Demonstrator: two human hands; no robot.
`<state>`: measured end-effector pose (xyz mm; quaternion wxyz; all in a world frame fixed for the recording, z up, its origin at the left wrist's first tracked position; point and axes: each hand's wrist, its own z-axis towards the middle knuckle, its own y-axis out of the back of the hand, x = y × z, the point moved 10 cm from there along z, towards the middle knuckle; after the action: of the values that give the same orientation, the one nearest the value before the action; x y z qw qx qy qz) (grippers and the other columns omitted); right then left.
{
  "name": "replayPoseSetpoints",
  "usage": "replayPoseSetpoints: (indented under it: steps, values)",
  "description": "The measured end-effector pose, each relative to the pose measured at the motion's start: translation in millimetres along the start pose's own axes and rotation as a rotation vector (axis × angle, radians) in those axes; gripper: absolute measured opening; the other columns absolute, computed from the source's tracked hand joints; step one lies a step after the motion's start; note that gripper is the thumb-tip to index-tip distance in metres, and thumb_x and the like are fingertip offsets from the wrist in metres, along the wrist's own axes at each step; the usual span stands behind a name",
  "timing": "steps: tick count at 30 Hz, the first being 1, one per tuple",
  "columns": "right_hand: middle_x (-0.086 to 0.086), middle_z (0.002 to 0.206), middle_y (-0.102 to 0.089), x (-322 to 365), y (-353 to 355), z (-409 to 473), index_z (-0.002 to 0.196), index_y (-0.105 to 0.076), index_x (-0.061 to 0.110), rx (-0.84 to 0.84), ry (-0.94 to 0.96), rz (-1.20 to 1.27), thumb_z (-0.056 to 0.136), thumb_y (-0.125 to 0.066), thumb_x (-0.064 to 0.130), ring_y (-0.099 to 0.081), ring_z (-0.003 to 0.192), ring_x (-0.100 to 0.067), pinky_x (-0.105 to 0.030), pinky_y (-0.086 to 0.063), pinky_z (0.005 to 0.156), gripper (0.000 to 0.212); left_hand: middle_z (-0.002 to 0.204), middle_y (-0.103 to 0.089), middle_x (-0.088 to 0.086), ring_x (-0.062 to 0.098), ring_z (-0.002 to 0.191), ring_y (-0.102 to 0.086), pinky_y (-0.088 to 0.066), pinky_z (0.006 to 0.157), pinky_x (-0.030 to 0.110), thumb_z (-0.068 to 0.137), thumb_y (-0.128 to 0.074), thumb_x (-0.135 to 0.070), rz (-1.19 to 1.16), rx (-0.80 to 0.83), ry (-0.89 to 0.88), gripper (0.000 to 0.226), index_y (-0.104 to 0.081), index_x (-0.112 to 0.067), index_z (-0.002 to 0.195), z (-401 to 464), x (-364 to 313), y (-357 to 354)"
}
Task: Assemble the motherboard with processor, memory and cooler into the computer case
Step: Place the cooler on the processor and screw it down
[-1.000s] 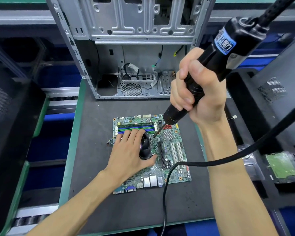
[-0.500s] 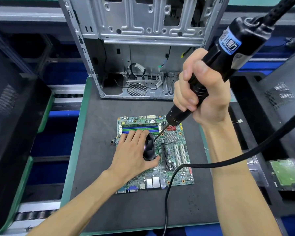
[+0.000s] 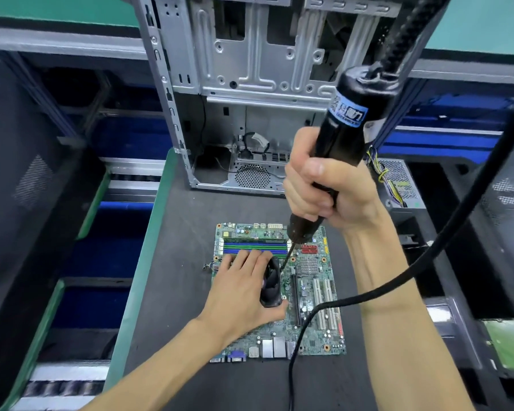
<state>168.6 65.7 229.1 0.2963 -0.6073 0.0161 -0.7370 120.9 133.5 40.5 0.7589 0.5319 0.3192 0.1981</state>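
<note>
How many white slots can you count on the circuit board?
2 white slots stand side by side on the right half of the circuit board, just right of the long black slot. The left hand may hide others.

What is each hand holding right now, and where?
The right hand grips the screwdriver round its lower barrel. The left hand rests on top of the cooler, fingers fairly straight.

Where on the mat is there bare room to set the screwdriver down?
Bare mat lies left of the motherboard, up to the green edge, and between the board and the computer case. It is crowded over the board: left hand on the cooler, right hand gripping the screwdriver, its cable trailing across.
</note>
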Motion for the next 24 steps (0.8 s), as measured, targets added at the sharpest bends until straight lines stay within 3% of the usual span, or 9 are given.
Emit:
replayPoseSetpoints:
  steps: [4, 7, 11, 16, 21, 24]
  values:
    - [0.01, 0.043, -0.042, -2, 4, -4, 0.07, -0.058, 0.019, -0.04, 0.027, -0.037, 0.08, -0.063, 0.011, -0.029, 0.031, -0.006, -0.017, -0.029, 0.04, 0.014, 0.105, -0.06, -0.003, 0.022, 0.096, -0.053, -0.042, 0.086, 0.038, 0.07, -0.059, -0.069, -0.002, -0.013, -0.002, 0.077, -0.06, -0.01, 0.12, 0, 0, -1]
    - [0.011, 0.045, -0.044, -6, 1, -5, 0.072, -0.059, 0.018, -0.033, 0.032, -0.036, 0.079, -0.08, 0.026, -0.031, 0.032, -0.005, -0.016, -0.032, 0.042, 0.023, 0.105, -0.06, -0.004, 0.021, 0.096, -0.053, -0.042, 0.087, 0.038, 0.07, -0.059, -0.069, -0.013, -0.018, 0.008, 0.077, -0.06, -0.01, 0.119, 1, 0, 0]
    - [0.012, 0.046, -0.046, -2, 4, -9, 0.072, -0.06, 0.02, -0.053, 0.059, -0.042, 0.082, -0.072, 0.019, -0.033, 0.033, -0.003, -0.014, -0.033, 0.043, 0.016, 0.105, -0.061, -0.004, 0.021, 0.096, -0.054, -0.044, 0.088, 0.039, 0.07, -0.057, -0.07, -0.022, 0.005, 0.018, 0.077, -0.061, -0.011, 0.12, 0, 0, 1]
    - [0.012, 0.047, -0.047, 5, 4, -9, 0.081, -0.063, 0.015, -0.067, 0.103, -0.033, 0.084, -0.078, 0.033, -0.034, 0.032, -0.002, -0.014, -0.034, 0.042, 0.024, 0.105, -0.06, -0.004, 0.021, 0.096, -0.054, -0.045, 0.088, 0.039, 0.069, -0.058, -0.069, -0.016, 0.012, 0.018, 0.076, -0.061, -0.011, 0.119, 1, 0, 2]
    - [0.01, 0.045, -0.044, 8, 8, -15, 0.073, -0.06, 0.021, -0.118, 0.122, -0.049, 0.081, -0.08, 0.028, -0.033, 0.032, -0.004, -0.016, -0.033, 0.042, 0.023, 0.105, -0.059, -0.004, 0.021, 0.095, -0.054, -0.045, 0.087, 0.039, 0.069, -0.059, -0.07, -0.011, 0.004, 0.008, 0.078, -0.059, -0.012, 0.12, 1, 0, 1]
    - [0.009, 0.041, -0.041, 11, 17, -21, 0.069, -0.06, 0.023, -0.218, 0.155, -0.081, 0.079, -0.066, 0.013, -0.03, 0.029, -0.007, -0.016, -0.033, 0.042, 0.015, 0.102, -0.057, -0.005, 0.021, 0.092, -0.053, -0.044, 0.085, 0.038, 0.068, -0.06, -0.069, -0.018, -0.016, 0.014, 0.075, -0.058, -0.013, 0.118, 1, 0, 2]
